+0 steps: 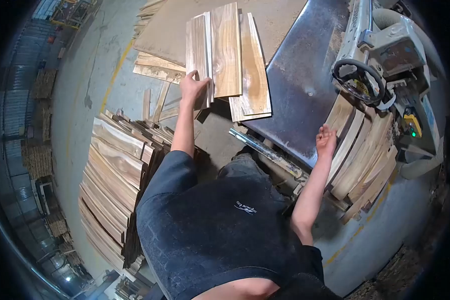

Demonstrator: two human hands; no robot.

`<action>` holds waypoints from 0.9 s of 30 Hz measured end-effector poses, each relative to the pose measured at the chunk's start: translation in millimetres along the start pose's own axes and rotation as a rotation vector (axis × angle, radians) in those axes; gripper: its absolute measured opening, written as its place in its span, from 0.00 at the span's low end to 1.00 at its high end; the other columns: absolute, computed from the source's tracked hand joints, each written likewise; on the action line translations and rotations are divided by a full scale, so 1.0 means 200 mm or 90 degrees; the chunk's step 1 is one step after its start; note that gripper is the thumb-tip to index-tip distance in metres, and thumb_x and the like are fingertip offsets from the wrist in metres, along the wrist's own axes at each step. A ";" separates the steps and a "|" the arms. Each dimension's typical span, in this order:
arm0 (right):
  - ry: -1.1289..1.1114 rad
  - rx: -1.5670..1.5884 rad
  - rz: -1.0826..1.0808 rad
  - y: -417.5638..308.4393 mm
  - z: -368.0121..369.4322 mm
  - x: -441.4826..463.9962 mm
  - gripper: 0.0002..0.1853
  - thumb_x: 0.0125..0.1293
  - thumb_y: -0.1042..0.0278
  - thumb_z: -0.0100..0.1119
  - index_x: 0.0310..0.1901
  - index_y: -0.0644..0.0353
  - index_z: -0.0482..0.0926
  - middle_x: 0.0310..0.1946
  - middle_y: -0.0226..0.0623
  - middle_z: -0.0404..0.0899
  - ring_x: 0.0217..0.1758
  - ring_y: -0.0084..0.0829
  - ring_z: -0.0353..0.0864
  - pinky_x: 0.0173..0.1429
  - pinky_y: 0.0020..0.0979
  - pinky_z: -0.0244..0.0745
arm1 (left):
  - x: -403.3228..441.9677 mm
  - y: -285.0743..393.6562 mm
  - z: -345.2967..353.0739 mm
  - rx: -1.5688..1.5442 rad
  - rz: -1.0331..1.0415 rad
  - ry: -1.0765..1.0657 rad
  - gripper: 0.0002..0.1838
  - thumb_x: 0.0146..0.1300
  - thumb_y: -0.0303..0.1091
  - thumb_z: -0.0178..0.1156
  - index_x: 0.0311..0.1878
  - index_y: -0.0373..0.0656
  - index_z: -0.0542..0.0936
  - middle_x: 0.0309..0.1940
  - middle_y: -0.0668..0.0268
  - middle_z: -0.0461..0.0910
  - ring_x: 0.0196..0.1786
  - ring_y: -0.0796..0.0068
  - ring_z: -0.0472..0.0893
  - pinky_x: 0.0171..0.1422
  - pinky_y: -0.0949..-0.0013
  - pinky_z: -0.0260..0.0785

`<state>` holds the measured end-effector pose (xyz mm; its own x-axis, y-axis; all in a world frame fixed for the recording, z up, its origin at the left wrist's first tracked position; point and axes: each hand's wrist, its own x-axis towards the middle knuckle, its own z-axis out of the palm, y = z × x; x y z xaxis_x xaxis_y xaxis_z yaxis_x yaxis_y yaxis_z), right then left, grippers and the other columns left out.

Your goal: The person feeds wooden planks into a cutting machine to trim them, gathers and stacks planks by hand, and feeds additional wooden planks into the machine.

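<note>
My left hand is at the near end of a narrow grey-brown board, its thumb and fingers curled round the board's edges. Beside that board lies a wider brown and cream board, and to its right more boards overlap at the edge of the dark metal table. My right hand is raised with its fingers apart and nothing in it, near the upper end of the long boards stacked on the right.
A machine with a black handwheel stands at the upper right, with a yellow control box and a grey hose. A large stack of boards is at the left. A metal bar runs along the table's near side.
</note>
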<state>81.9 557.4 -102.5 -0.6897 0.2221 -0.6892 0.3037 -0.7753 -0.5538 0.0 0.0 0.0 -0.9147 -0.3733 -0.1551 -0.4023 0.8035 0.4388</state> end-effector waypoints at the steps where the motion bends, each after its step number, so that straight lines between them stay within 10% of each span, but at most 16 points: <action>1: -0.023 -0.013 -0.030 -0.02 0.06 -0.04 0.25 0.76 0.43 0.51 0.57 0.59 0.76 0.42 0.32 0.84 0.43 0.30 0.83 0.39 0.26 0.74 | -0.02 0.02 0.02 -0.092 0.006 0.024 0.46 0.58 0.58 0.65 0.74 0.37 0.67 0.54 0.46 0.84 0.57 0.48 0.84 0.64 0.57 0.75; 3: -0.056 -0.004 -0.075 0.02 0.16 -0.19 0.23 0.77 0.45 0.52 0.54 0.59 0.78 0.39 0.33 0.85 0.39 0.29 0.82 0.38 0.25 0.73 | -0.10 0.06 -0.03 -0.181 0.037 0.059 0.48 0.56 0.60 0.64 0.73 0.33 0.68 0.53 0.46 0.84 0.55 0.50 0.85 0.60 0.56 0.78; 6: -0.147 -0.084 -0.035 0.09 0.21 -0.50 0.21 0.77 0.48 0.54 0.54 0.59 0.78 0.38 0.36 0.85 0.38 0.27 0.82 0.39 0.25 0.72 | -0.43 0.20 -0.05 -1.194 -0.066 -0.333 0.47 0.63 0.64 0.45 0.70 0.27 0.67 0.51 0.40 0.81 0.51 0.50 0.85 0.51 0.56 0.82; 9: -0.182 -0.186 -0.034 0.25 0.25 -0.75 0.20 0.77 0.49 0.54 0.53 0.61 0.77 0.43 0.39 0.86 0.40 0.27 0.84 0.41 0.26 0.73 | -0.69 0.37 0.03 -1.402 0.037 -0.463 0.46 0.63 0.63 0.44 0.69 0.27 0.65 0.58 0.37 0.76 0.51 0.52 0.84 0.51 0.56 0.83; 13: -0.268 -0.382 -0.022 0.44 0.24 -1.07 0.27 0.78 0.44 0.50 0.61 0.60 0.77 0.52 0.37 0.85 0.51 0.28 0.85 0.52 0.29 0.78 | -0.98 0.44 0.28 -1.063 -0.001 -0.535 0.39 0.66 0.61 0.47 0.63 0.31 0.73 0.42 0.49 0.84 0.43 0.66 0.84 0.43 0.69 0.78; 16: -0.334 -0.389 0.061 0.53 0.12 -1.22 0.33 0.76 0.39 0.50 0.68 0.59 0.71 0.64 0.38 0.75 0.63 0.30 0.77 0.59 0.36 0.80 | -1.13 0.49 0.53 -0.579 0.141 -0.327 0.39 0.58 0.56 0.71 0.67 0.41 0.77 0.40 0.55 0.80 0.37 0.74 0.81 0.43 0.71 0.75; 19: -0.214 -0.304 0.131 0.64 0.02 -1.30 0.31 0.75 0.49 0.58 0.71 0.59 0.67 0.66 0.36 0.71 0.65 0.33 0.76 0.62 0.40 0.81 | -1.31 0.65 0.51 -0.130 0.330 -0.142 0.48 0.49 0.66 0.74 0.69 0.47 0.77 0.47 0.48 0.72 0.41 0.56 0.82 0.45 0.61 0.78; 24: -0.248 -0.063 0.114 0.85 -0.29 -1.25 0.18 0.73 0.66 0.61 0.61 0.56 0.73 0.51 0.33 0.83 0.51 0.31 0.85 0.55 0.36 0.84 | -1.42 0.70 0.70 0.009 0.615 -0.130 0.40 0.47 0.67 0.72 0.63 0.59 0.82 0.75 0.33 0.54 0.74 0.32 0.58 0.72 0.39 0.57; 27: -0.187 0.025 0.143 0.86 -0.41 -1.24 0.15 0.73 0.67 0.61 0.58 0.55 0.74 0.49 0.33 0.84 0.49 0.32 0.86 0.54 0.33 0.85 | -1.43 0.76 0.87 0.015 0.680 -0.163 0.38 0.51 0.66 0.69 0.65 0.61 0.81 0.78 0.37 0.50 0.79 0.34 0.51 0.76 0.39 0.51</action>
<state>358.5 416.5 -65.3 -0.7698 -0.1306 -0.6248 0.4474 -0.8086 -0.3822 193.4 310.1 -42.7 -0.7722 0.6250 0.1145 0.6035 0.6650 0.4400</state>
